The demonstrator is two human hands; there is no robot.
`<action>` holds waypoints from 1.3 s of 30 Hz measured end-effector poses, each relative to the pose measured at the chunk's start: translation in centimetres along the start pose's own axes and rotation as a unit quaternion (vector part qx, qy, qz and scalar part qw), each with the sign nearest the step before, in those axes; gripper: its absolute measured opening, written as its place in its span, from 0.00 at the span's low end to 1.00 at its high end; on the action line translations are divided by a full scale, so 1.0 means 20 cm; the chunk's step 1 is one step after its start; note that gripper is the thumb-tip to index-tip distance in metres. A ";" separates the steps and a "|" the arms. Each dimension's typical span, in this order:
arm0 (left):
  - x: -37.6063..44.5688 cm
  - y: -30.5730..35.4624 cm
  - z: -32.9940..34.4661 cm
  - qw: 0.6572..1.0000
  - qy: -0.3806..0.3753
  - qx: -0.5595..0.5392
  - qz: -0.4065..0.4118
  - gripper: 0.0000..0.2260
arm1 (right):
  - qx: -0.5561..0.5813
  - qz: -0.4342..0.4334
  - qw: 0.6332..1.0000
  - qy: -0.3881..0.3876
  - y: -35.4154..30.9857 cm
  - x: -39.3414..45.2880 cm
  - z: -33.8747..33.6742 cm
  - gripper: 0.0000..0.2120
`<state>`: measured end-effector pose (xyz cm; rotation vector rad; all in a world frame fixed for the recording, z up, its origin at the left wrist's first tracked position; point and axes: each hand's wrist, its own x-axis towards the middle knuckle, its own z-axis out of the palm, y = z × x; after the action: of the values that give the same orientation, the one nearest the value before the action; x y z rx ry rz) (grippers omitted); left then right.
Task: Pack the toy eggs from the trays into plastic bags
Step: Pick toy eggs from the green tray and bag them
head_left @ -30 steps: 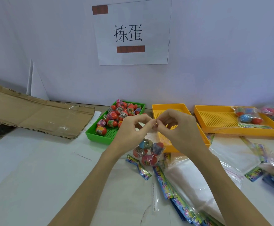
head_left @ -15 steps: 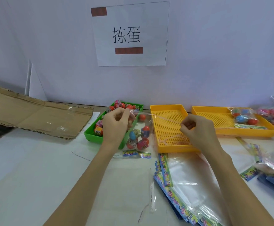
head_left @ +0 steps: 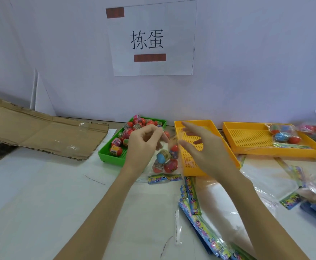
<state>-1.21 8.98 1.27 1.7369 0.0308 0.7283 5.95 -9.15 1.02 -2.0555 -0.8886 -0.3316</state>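
Right hand (head_left: 203, 147) released, bag (head_left: 165, 158) top blurred

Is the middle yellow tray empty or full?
Looks empty: the middle tray shows only its dotted floor, though the right hand hides part.

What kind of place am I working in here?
Probably a makeshift sorting and packing bench: a printed paper sign taped to a plain wall, perforated sorting trays such as the green tray, and a stack of empty plastic bags.

Glossy clear plastic bag (head_left: 169, 158), perforated yellow plastic tray (head_left: 194, 167), matt brown cardboard (head_left: 40, 132), white paper sign (head_left: 153, 38)
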 end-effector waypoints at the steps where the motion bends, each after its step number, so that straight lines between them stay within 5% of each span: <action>1: 0.00 0.00 0.01 1.000 -0.011 -0.005 0.005 0.12 | -0.011 0.000 1.000 0.003 0.00 0.00 0.02 0.21; 6: -0.01 0.01 0.01 1.000 -0.015 -0.028 0.002 0.13 | 0.031 0.030 0.997 0.065 0.02 0.00 -0.02 0.03; 17: -0.02 -0.01 0.06 0.999 0.007 -0.038 -0.007 0.14 | -0.006 0.075 0.997 0.031 0.06 0.00 -0.04 0.06; 28: -0.07 -0.01 0.15 0.995 0.093 -0.008 -0.042 0.15 | 0.125 0.116 0.985 -0.003 0.10 0.02 -0.16 0.06; 32: -0.09 -0.03 0.17 0.997 0.040 -0.026 -0.067 0.18 | 0.127 0.143 0.981 -0.034 0.13 0.01 -0.17 0.06; 35: -0.08 -0.06 0.17 0.998 -0.029 0.010 -0.049 0.03 | 0.090 0.151 0.984 -0.025 0.15 0.00 -0.17 0.06; 39: -0.07 -0.09 0.15 0.995 -0.046 0.083 -0.036 0.08 | 0.043 0.152 0.987 -0.011 0.19 0.00 -0.17 0.05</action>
<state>-0.27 6.30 -1.24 1.9153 0.0931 0.6055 8.80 -13.29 0.79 -2.0791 -0.5781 -0.1018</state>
